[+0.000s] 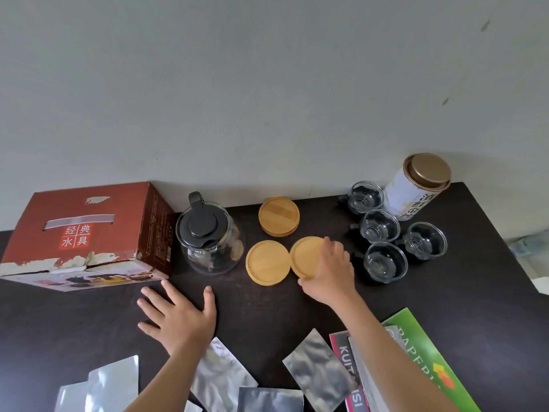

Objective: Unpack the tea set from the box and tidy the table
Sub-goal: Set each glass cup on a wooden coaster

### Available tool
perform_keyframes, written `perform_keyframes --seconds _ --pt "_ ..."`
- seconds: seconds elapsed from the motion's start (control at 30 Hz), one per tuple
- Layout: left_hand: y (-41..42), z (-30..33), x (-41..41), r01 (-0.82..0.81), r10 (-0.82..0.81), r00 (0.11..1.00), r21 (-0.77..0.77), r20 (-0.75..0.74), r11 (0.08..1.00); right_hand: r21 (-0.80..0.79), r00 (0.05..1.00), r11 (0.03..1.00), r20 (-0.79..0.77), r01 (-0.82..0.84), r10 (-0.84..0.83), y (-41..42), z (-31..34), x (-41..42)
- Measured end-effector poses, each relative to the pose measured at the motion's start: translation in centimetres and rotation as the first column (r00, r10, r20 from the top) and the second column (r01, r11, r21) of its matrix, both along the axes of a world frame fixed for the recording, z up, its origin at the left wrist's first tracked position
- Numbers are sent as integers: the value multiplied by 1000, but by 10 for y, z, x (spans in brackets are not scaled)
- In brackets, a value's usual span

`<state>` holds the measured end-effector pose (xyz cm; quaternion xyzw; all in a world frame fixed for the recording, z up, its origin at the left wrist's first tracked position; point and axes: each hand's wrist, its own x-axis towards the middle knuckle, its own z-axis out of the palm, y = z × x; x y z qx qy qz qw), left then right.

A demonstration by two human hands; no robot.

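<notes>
The right hand [326, 270] held a round bamboo coaster [306, 257] by its right rim, fingers curled over the far edge and thumb at the near one — a closed grip on that coaster, which looked slightly tilted over the dark counter [267, 307]; whether its low edge touched the surface could not be told. Just to its left a second coaster [267, 262] lay flat, the two rims touching or nearly so; behind them sat a small stack of coasters [278, 217]. The left hand [178, 315] rested palm down on the counter with fingers spread and straight, gripping nothing.

The glass pitcher [209, 239] with a black lid stood upright left of the coasters, just beside the red cardboard box [86, 236], which lay against the wall at the counter's left end; four glass cups [386, 233] with dark handles were grouped to the right, near a white tea canister [416, 188] with a bronze lid. Along the near edge lay several silver foil pouches [319, 370] and, to the right, printed booklets [421, 352] — one green, one pink and grey.
</notes>
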<state>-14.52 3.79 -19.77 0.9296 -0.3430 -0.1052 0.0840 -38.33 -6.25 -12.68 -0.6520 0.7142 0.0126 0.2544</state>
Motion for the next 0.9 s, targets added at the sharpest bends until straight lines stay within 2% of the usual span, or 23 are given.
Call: perform_keyframes --seconds 0.1,0.27,0.43,0.57,0.8,0.9 --pt "0 0 0 1 -1 1000 6 -5 1000 63 999 997 -5 44 -44 7 -6 -11" --pt "0 0 0 3 -2 1000 8 -7 1000 80 998 995 32 53 -56 9 -7 -4" --pt "0 -1 0 3 -3 1000 10 -9 1000 -12 990 999 137 -42 43 -8 5 25" --pt "0 -2 0 9 -9 1000 10 -6 1000 -100 974 995 224 -6 29 -43 5 55" --pt "0 -3 1 15 -15 1000 9 0 1000 -184 993 983 116 29 -7 -83 -14 88" --pt "0 -3 1 15 -15 1000 12 -2 1000 -208 991 976 131 69 -42 -86 -16 93"
